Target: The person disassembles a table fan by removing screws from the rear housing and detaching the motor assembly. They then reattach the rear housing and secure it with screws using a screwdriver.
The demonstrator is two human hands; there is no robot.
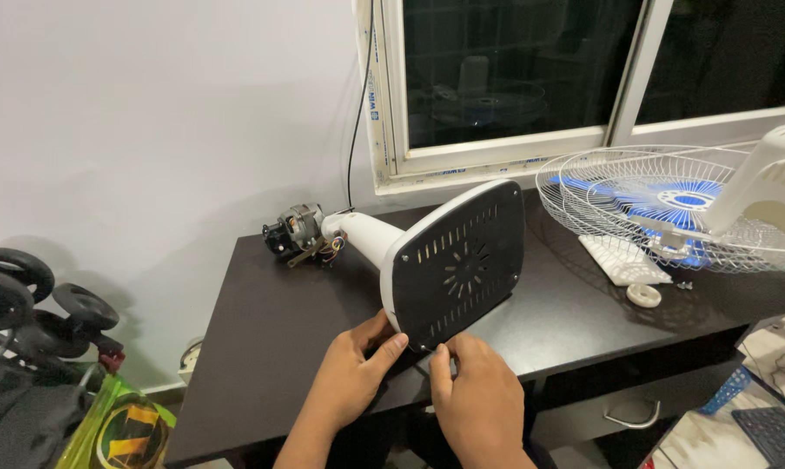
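A table fan lies on its side on a dark table (271,347). Its black slotted base plate (457,265) faces me, rimmed in white. A white neck (366,236) runs back to the bare motor (297,233) with exposed wires. My left hand (353,369) grips the lower left edge of the base, thumb on the black plate. My right hand (475,391) touches the bottom edge of the base with thumb and fingers pinched there.
At the right lie white wire fan guards (635,178) over a blue fan blade (662,201), a white motor cover (770,178), a small white cap (643,295) and screws. Stroller wheels (27,291) stand at the left. A window is behind, a drawer handle (629,423) below.
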